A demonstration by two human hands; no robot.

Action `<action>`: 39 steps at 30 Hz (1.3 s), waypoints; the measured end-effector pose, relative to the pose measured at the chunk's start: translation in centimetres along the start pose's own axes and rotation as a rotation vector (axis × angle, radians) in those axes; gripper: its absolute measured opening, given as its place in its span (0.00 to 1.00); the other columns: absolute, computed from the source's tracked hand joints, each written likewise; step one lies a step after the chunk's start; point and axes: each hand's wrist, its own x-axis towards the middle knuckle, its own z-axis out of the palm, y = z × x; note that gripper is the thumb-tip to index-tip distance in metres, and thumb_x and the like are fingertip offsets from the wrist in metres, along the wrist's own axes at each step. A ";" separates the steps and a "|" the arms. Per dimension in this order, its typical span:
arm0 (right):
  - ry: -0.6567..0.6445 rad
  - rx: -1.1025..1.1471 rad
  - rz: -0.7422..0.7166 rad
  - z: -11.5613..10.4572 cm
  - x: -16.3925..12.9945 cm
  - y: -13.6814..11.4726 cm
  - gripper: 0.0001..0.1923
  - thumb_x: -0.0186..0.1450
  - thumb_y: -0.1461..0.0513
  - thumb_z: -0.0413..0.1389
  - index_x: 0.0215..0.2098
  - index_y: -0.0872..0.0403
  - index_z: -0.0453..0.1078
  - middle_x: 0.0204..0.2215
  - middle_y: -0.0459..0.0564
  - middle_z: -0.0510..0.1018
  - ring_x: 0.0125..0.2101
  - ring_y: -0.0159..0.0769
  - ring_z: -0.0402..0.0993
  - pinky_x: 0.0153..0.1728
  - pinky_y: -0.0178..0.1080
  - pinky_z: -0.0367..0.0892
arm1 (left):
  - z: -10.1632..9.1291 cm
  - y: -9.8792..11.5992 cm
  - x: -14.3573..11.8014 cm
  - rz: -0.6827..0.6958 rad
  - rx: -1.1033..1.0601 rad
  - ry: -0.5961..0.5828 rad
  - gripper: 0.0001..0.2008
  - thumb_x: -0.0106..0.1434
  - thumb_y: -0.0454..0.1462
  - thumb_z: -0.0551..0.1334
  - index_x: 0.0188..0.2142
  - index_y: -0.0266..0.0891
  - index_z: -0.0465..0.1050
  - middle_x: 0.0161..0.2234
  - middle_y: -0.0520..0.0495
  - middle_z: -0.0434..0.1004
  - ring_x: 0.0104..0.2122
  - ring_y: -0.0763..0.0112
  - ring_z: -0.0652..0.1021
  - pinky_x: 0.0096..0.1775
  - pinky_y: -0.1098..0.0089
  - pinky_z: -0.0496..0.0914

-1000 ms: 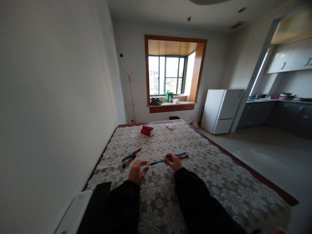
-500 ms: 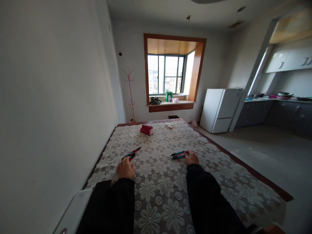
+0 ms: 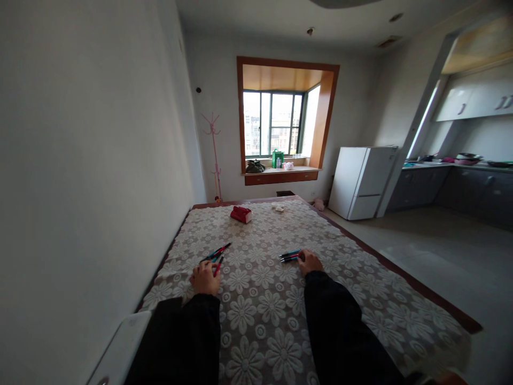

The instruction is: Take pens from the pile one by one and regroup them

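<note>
My left hand (image 3: 205, 278) rests on the flower-patterned lace tablecloth (image 3: 260, 315) and pinches a red pen (image 3: 218, 265) that tilts up from its fingers. Just beyond it lies a small group of red and blue pens (image 3: 216, 251). My right hand (image 3: 308, 262) lies curled against the right ends of another bundle of pens (image 3: 289, 255), touching them. Whether it grips them is not clear. Both of my arms are in black sleeves.
A red pouch (image 3: 241, 214) and a small white item (image 3: 278, 206) lie at the table's far end. A white wall runs close along the left. A white fridge (image 3: 363, 182) and kitchen counter (image 3: 457, 184) stand to the right, across open floor. A white object (image 3: 120, 347) sits at the near left corner.
My right hand carried a pen to the right and laid it with the bundle there. My left hand moved left to the other pens and lifted a red one.
</note>
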 end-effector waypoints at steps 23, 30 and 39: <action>0.173 0.277 -0.264 -1.4 -1.5 -4.9 0.07 0.62 0.60 0.49 0.33 0.53 0.68 0.25 0.47 0.72 0.26 0.33 0.68 0.32 0.34 0.61 | 0.7 1.7 0.2 0.081 -0.795 -0.158 0.16 0.59 0.38 0.56 0.47 0.39 0.68 0.40 0.44 0.75 0.31 0.70 0.77 0.33 0.69 0.71; -0.199 0.421 -0.684 -0.3 -5.8 -10.8 0.11 0.62 0.57 0.55 0.42 0.52 0.69 0.30 0.47 0.75 0.31 0.33 0.69 0.36 0.35 0.63 | 0.3 4.8 -2.0 -0.015 -1.304 -0.586 0.26 0.48 0.48 0.68 0.45 0.41 0.66 0.38 0.47 0.73 0.31 0.69 0.79 0.33 0.67 0.75; -0.351 0.365 -0.700 0.2 -6.8 -11.5 0.10 0.64 0.60 0.53 0.44 0.51 0.66 0.32 0.45 0.76 0.30 0.32 0.69 0.36 0.34 0.63 | -0.6 5.5 -2.8 0.024 -1.127 -0.721 0.22 0.47 0.51 0.69 0.35 0.36 0.73 0.32 0.44 0.80 0.35 0.63 0.79 0.32 0.70 0.72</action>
